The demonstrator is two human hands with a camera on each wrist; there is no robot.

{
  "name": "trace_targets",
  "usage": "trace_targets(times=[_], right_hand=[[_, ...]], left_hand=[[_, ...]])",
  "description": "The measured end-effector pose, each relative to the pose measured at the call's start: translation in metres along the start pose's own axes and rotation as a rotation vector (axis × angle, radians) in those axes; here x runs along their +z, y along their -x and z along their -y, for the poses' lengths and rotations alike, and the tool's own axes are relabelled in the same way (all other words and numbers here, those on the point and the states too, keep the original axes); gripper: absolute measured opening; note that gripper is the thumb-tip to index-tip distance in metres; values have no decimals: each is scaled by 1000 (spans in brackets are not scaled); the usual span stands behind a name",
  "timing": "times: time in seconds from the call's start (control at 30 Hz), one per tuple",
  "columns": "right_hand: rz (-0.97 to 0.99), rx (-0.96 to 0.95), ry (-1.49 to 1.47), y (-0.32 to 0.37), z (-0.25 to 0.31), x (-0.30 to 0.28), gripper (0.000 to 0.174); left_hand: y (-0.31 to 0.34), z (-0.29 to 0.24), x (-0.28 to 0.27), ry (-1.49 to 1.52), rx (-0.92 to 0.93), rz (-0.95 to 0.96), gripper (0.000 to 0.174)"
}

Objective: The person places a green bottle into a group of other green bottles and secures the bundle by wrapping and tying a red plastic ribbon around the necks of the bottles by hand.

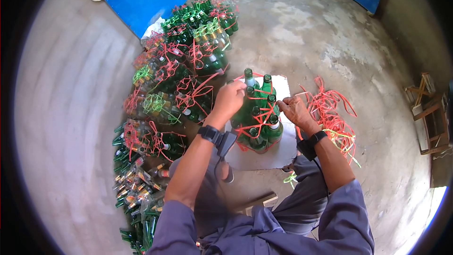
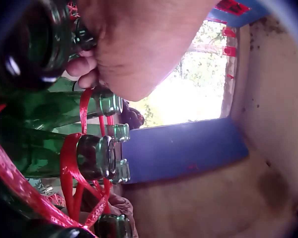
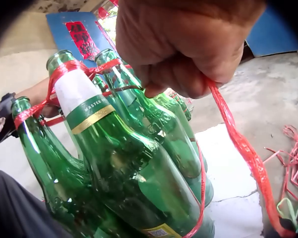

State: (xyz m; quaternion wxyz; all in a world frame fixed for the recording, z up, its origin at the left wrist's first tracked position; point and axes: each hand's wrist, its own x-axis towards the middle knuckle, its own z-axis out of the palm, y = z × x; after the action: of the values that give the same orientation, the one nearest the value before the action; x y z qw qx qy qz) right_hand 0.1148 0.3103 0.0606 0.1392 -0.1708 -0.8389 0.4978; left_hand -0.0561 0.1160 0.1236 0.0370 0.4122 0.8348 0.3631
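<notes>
A cluster of green glass bottles (image 1: 267,125) stands upright on a white board (image 1: 281,156), red plastic twine (image 3: 69,69) wound round their necks. My left hand (image 1: 230,98) is at the far left of the cluster, fingers curled among the necks. In the left wrist view, a red strand (image 2: 84,111) runs up to those fingertips, which pinch it. At the right side of the cluster, my right hand (image 1: 296,112) grips a length of red twine (image 3: 241,144), its tail hanging from the curled fingers. One bottle (image 3: 84,96) carries a white, green and gold neck label.
A tangled heap of red twine (image 1: 330,108) lies on the floor to the right. Twine-tied bottle bundles (image 1: 165,75) crowd the left side, with loose bottles (image 1: 137,186) lying nearer. A wooden frame (image 1: 432,123) stands at the far right, and blue door panels (image 1: 141,0) at the back.
</notes>
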Motion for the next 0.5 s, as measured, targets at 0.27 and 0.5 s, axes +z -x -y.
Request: trace_targets(times=[0.27,0.5], right_hand=[[-106,-80,8,2,-15,16,36],[-72,-34,90,5,-4,13,38]], left_hand=[[127,-24,-23,71,-5,-433,30],[213,41,55,540,-483,-197,41]])
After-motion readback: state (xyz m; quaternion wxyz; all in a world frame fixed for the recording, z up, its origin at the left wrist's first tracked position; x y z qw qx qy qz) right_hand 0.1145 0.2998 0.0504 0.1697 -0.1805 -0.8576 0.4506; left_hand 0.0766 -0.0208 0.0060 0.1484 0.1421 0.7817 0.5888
